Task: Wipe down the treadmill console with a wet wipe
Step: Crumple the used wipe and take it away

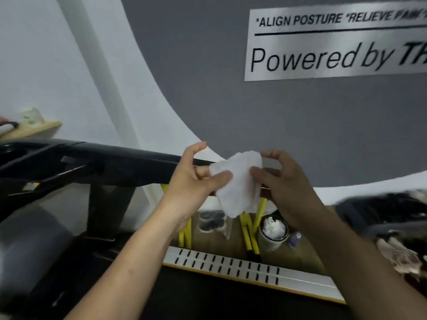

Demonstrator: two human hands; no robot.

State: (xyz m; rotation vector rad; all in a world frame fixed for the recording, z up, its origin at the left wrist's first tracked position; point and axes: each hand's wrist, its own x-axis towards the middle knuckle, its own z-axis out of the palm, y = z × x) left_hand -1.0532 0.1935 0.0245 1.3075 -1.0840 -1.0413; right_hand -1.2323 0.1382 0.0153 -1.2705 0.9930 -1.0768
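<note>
A white wet wipe hangs crumpled between both hands in the middle of the view. My left hand pinches its left edge between thumb and fingers. My right hand pinches its right edge with thumb and fingertips, the other fingers curled above. Both hands are in front of the black treadmill console bar, which runs from the left edge toward the centre. The console's darker left part is blurred.
A vented white and yellow strip lies below the hands. Behind it stand yellow poles, an open tub of white wipes and a small purple bottle. A wall sign is at upper right. Dark clutter fills the right.
</note>
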